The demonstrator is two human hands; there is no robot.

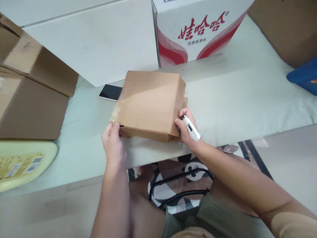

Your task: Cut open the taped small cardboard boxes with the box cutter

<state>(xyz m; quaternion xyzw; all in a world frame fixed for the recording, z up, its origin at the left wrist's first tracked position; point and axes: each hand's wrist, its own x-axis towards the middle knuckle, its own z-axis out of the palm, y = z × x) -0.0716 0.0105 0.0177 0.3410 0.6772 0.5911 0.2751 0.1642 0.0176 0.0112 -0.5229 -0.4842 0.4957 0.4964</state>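
A small brown cardboard box [151,102] lies on the pale table [247,99], with clear tape along its left edge. My left hand [112,142] grips the box's near left corner. My right hand [188,129] presses against the box's near right corner while holding a white utility knife [191,128] in its fingers. The knife lies along my palm, pointing toward the box; its tip is hidden by my fingers.
A black-screened phone [110,92] lies behind the box on the left. A white carton with red print [198,29] and a plain white box [99,43] stand at the back. Brown cartons [29,99] sit left, a yellow item [22,162] near left, a blue object [303,76] right.
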